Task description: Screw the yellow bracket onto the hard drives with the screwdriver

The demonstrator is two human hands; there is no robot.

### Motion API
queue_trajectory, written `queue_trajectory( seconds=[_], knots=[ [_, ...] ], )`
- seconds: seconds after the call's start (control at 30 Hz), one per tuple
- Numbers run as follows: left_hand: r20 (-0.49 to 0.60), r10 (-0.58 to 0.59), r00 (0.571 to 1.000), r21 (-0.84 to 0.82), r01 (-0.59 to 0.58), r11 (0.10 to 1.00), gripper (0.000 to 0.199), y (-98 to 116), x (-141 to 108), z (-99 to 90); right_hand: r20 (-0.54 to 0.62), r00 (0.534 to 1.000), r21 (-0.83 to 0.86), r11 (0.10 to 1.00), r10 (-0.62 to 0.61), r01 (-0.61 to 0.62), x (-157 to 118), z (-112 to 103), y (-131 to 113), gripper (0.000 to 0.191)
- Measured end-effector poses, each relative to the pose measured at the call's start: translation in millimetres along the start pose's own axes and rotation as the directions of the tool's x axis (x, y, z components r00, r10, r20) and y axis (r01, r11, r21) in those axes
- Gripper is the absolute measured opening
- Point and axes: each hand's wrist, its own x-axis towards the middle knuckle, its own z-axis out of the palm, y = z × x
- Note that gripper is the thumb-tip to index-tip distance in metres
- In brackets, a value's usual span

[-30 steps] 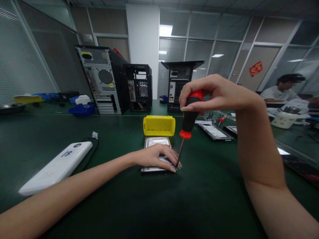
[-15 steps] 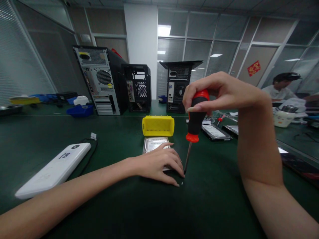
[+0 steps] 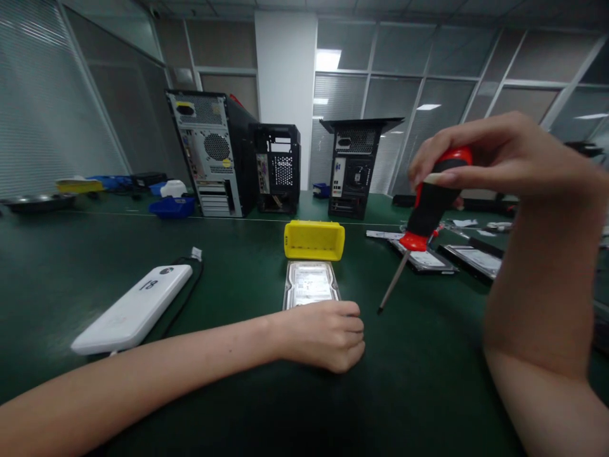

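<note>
My right hand [image 3: 480, 158] grips the red and black handle of a screwdriver [image 3: 431, 209]. The shaft slants down to the left, and its tip is to the right of my left hand, apart from it. My left hand [image 3: 328, 333] is closed with knuckles up, low over the table, at the near end of a hard drive [image 3: 311, 282]. Its fingertips are tucked under, so whatever they hold is hidden. The near edge of the drive is covered by this hand. Right behind the drive stands a yellow bin [image 3: 314, 242] with its hollow side facing me.
To the left lies a white power bank [image 3: 137, 308] with a black cable. More hard drives [image 3: 476, 259] are at the right. Computer cases [image 3: 214, 155] stand along the back, near a blue bin [image 3: 172, 207]. A metal dish [image 3: 40, 202] is at the far left.
My left hand has curled its spread fingers and now covers the spot where a tiny light-coloured piece lay. My right hand has lifted the screwdriver up and right, away from the drive's corner.
</note>
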Motion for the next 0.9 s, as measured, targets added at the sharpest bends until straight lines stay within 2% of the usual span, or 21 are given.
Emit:
queue_trajectory(
  seconds=[0.1,0.13,0.27,0.47,0.57,0.7,0.9],
  knots=[
    [-0.015,0.121,0.992,-0.01,-0.122,0.993,0.021,-1,-1,-0.4,-0.039,0.999,-0.007,1.0,0.017,-0.017,-4,-2,1,0.018],
    [-0.029,0.128,0.991,-0.011,-0.128,0.992,0.021,-2,-1,-0.2,-0.051,0.998,0.005,1.0,0.026,-0.026,-5,-2,1,0.018],
    [-0.027,0.121,0.992,-0.028,-0.121,0.992,0.018,-8,-2,0.5,-0.062,0.996,0.033,0.998,0.062,-0.06,-4,-1,5,0.02],
    [0.023,0.101,0.995,-0.165,-0.096,0.982,0.018,-10,-6,-0.5,-0.035,0.998,-0.023,0.999,0.045,-0.046,0,0,13,0.021],
    [-0.001,0.119,0.993,-0.167,-0.117,0.979,0.016,-8,-5,0.5,-0.02,0.999,-0.004,0.999,0.033,-0.033,0,-1,14,0.019],
    [-0.017,0.116,0.993,-0.161,-0.118,0.98,0.016,-7,-4,-0.6,0.006,0.997,0.01,0.997,0.08,-0.08,0,0,10,0.02],
    [0.051,0.121,0.991,-0.155,-0.112,0.982,0.021,-13,-4,-8.6,0.053,0.996,0.034,0.996,0.077,-0.079,6,6,9,0.02]
  ],
)
